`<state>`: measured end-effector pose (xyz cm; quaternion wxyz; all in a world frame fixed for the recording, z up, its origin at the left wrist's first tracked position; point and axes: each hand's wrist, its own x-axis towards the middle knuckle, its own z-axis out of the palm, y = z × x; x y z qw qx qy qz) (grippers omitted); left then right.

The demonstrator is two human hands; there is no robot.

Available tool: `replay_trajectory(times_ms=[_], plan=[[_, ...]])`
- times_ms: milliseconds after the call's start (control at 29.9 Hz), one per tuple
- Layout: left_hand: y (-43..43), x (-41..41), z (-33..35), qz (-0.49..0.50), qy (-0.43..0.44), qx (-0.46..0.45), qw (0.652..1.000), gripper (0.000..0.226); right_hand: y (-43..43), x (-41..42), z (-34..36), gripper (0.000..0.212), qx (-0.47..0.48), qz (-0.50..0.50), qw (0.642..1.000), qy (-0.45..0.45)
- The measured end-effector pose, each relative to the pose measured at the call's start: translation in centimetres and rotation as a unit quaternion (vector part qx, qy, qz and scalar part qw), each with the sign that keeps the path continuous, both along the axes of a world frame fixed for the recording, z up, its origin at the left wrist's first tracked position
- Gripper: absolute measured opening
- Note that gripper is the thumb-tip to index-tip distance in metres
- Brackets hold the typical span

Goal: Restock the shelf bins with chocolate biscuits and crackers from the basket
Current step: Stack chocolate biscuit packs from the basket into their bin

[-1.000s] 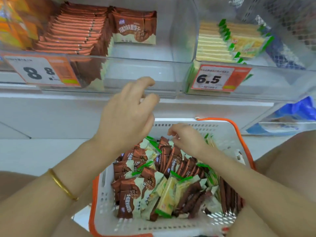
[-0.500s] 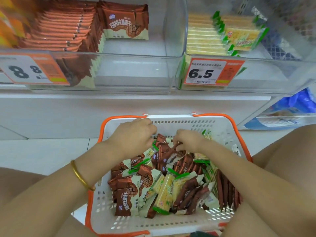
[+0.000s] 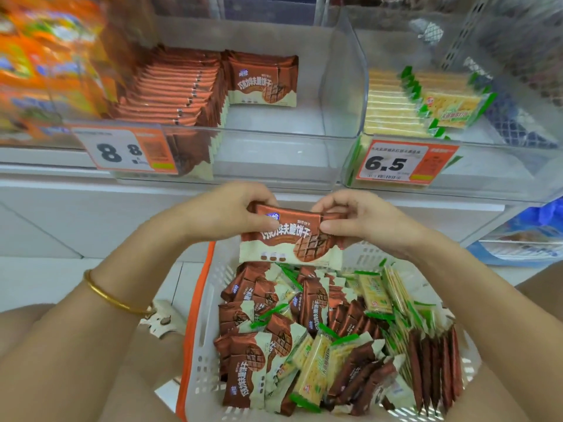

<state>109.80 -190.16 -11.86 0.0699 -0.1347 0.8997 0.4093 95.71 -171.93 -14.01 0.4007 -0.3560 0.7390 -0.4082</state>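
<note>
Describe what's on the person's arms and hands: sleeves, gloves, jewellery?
Both forearms are bare, with no sleeves in view and no gloves. The left hand has a thin, plain gold bangle on its wrist. The right hand wears nothing visible; no rings seen.

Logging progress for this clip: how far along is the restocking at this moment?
Partly done. The left bin already holds rows of chocolate biscuit packs, with bare floor beside them; the right bin holds cracker packs. In hand: one chocolate biscuit pack, pinched between the left hand and right hand above the basket. Left: the basket is nearly full of both kinds.
</note>
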Motion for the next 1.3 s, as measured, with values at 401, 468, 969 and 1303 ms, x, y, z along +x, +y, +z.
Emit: replay_trajectory(times_ms=[401,468,969,1303], plan=[[-5.5,0.2,5.6,0.266,0.361,-0.281,0.849,0.045,-10.8,-1.0,14.9,0.019,-0.046,-0.026,0.948,0.314],[-6.2,-0.3,4.7,0.235,0.300,-0.352,0.855,0.041,-14.4,-3.1,14.5,0.029,0.010,-0.032,0.913,0.406],[-5.4,-1.4,2.9,0.222,0.202,-0.426,0.854,0.053,-23.4,-11.0,6.8,0.055,0.101,0.061,0.769,0.629],[-5.6,-1.5,2.7,0.222,0.211,-0.413,0.857,0.053,-23.9,-11.6,6.9,0.055,0.124,0.022,0.764,0.633]])
